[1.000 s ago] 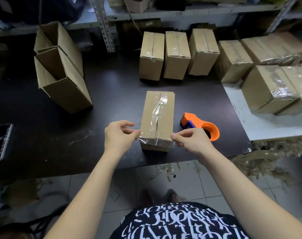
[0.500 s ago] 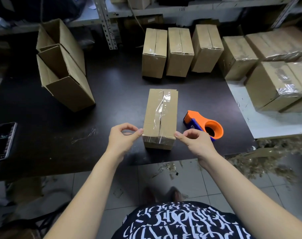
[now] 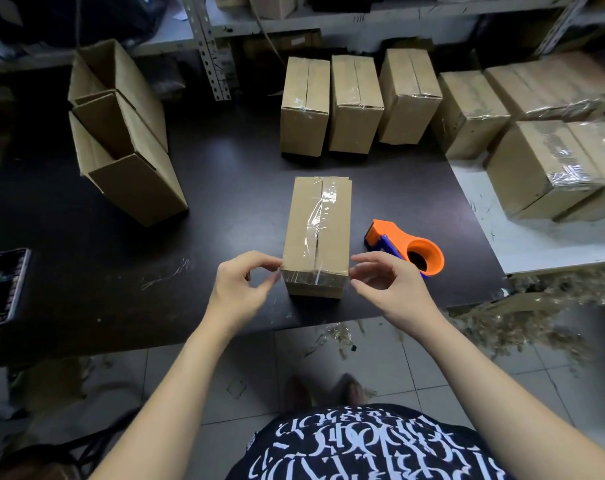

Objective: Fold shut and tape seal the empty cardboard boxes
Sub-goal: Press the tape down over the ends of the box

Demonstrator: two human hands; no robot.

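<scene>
Both hands have loosened since a second ago: the thumb-and-finger pinch on the tape ends has opened. The left hand and right hand now sit at the near corners of the box, fingers parted and loosely curled. Neither grips anything I can see, though the index tips look to be just touching the corners. The box has stayed put, lying closed on the desk close to its near edge, with clear tape running along the top seam and wrapped over the near end.

Risks, as I judge them: the tape on top looks wrinkled, so it may lift unless it is rubbed flat. The folded ends at the near corners could peel back if they are not pressed down. An empty box is light, so a hard push toward the person might send it over the near edge.

Room is fair. The dispenser lies just right of the box, near the right hand. Left of the box is bare desk, with a phone well apart at the far left. Open boxes lean at the back left. Sealed boxes line the back and right.
</scene>
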